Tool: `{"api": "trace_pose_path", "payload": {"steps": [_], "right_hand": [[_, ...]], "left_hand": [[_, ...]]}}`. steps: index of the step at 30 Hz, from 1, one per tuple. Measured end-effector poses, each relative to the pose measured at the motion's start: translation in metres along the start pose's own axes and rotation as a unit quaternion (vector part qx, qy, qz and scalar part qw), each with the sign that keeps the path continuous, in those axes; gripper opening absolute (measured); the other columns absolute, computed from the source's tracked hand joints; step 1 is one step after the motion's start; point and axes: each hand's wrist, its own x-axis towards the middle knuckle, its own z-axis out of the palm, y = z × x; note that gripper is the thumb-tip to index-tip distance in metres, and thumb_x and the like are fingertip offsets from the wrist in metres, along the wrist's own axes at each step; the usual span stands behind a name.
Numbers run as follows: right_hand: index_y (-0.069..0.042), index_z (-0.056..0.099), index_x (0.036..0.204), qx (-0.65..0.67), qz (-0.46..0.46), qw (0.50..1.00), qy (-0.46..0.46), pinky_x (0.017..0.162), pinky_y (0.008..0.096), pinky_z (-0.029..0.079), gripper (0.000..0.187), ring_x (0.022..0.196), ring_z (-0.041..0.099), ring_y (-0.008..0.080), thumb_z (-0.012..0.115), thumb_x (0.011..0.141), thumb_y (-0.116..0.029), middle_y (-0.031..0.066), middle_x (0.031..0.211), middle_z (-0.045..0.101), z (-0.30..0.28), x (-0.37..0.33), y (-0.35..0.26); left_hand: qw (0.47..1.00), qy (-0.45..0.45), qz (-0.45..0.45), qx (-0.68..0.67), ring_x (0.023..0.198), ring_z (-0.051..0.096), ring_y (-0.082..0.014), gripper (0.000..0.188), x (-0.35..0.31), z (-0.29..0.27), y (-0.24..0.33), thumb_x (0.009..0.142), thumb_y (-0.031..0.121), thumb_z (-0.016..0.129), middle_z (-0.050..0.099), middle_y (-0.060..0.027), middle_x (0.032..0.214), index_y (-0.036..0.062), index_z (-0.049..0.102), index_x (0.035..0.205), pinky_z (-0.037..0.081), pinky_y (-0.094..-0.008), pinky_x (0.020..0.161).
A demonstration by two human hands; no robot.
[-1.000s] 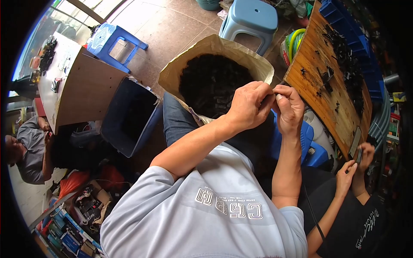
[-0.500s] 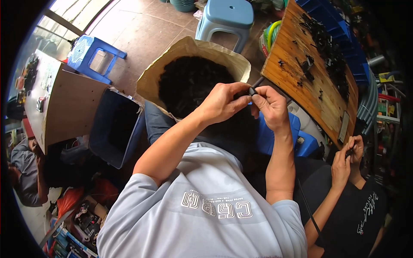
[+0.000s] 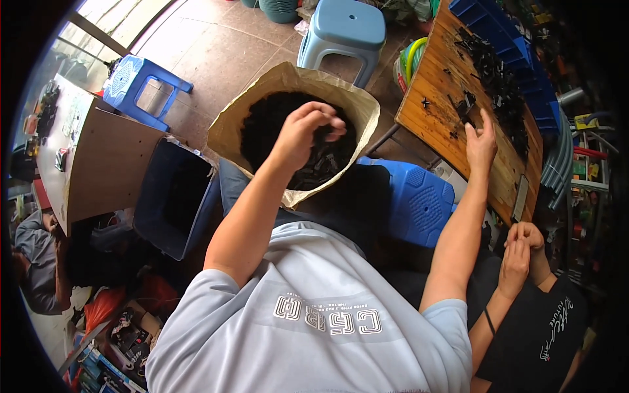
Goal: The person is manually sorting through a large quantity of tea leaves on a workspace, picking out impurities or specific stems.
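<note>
My left hand (image 3: 306,128) hovers over an open brown paper sack (image 3: 288,73) filled with small black parts (image 3: 262,128). Its fingers are bunched and point down into the sack; whether they hold a part is hidden. My right hand (image 3: 480,139) reaches out to a wooden table (image 3: 436,98), fingers spread, tips beside loose black parts (image 3: 465,108). A larger pile of black parts (image 3: 501,82) lies further along the table by blue bins (image 3: 495,23).
A blue plastic stool (image 3: 419,203) stands under me and a light-blue stool (image 3: 344,26) beyond the sack. A dark blue tub (image 3: 173,196) and a brown board table (image 3: 98,164) are at left. Another person's clasped hands (image 3: 521,252) are at lower right.
My hands were together over the sack holding a small black part. They have separated: the left moved over the sack's mouth, the right swung out to the wooden table.
</note>
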Motion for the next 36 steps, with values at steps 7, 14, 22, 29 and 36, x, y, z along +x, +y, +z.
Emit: {"api": "trace_pose_path", "payload": {"steps": [7,14,22,29,36], "right_hand": [[-0.003,0.062,0.115,0.268,-0.016,0.963,0.017,0.073,0.0267,0.047,0.024,0.080,0.060,0.0153,0.056,0.094,-0.013,0.0074,0.092,0.066,0.009,-0.027,0.008],[0.000,0.062,0.105,0.601,-0.013,0.772,-0.207,0.068,0.0221,0.043,0.015,0.080,0.055,0.0109,0.057,0.094,-0.008,0.0093,0.109,0.059,-0.010,-0.077,-0.096],[0.004,0.062,0.108,0.644,-0.021,0.741,-0.189,0.084,0.0245,0.045,0.019,0.102,0.056,0.0155,0.055,0.095,-0.008,0.0117,0.119,0.058,0.004,-0.096,-0.126],[0.004,0.061,0.108,0.616,-0.015,0.762,-0.200,0.075,0.0232,0.046,0.019,0.085,0.055,0.0117,0.051,0.092,0.000,0.0080,0.108,0.059,0.005,-0.101,-0.140],[0.003,0.059,0.102,0.670,0.020,0.712,-0.210,0.063,0.0227,0.043,0.016,0.072,0.052,0.0089,0.049,0.089,0.003,0.0062,0.092,0.060,0.015,-0.105,-0.146]], "left_hand": [[0.995,0.018,0.021,0.098,0.070,0.061,-0.0161,0.015,0.004,-0.002,0.000,0.080,-0.003,0.048,0.065,-0.0117,0.086,-0.0025,0.062,0.085,0.051,-0.0288,0.069],[0.960,-0.144,0.051,0.234,0.083,0.058,-0.0090,0.044,-0.016,0.088,0.018,0.084,0.025,0.073,0.065,-0.0034,0.088,-0.0041,0.060,0.115,0.049,-0.0247,0.071],[0.891,-0.102,0.217,0.385,0.075,0.063,-0.0109,0.019,-0.025,0.088,0.006,0.090,0.011,0.065,0.067,-0.0085,0.080,-0.0027,0.056,0.100,0.051,-0.0267,0.066],[0.843,-0.048,0.334,0.420,0.068,0.063,-0.0274,0.011,-0.026,0.094,-0.006,0.084,0.006,0.064,0.061,-0.0135,0.073,-0.0012,0.055,0.083,0.050,-0.0340,0.061],[0.758,-0.001,0.400,0.516,0.068,0.064,-0.0181,0.006,-0.032,0.088,-0.009,0.087,0.003,0.061,0.060,-0.0086,0.071,-0.0006,0.057,0.084,0.050,-0.0289,0.059]]}}
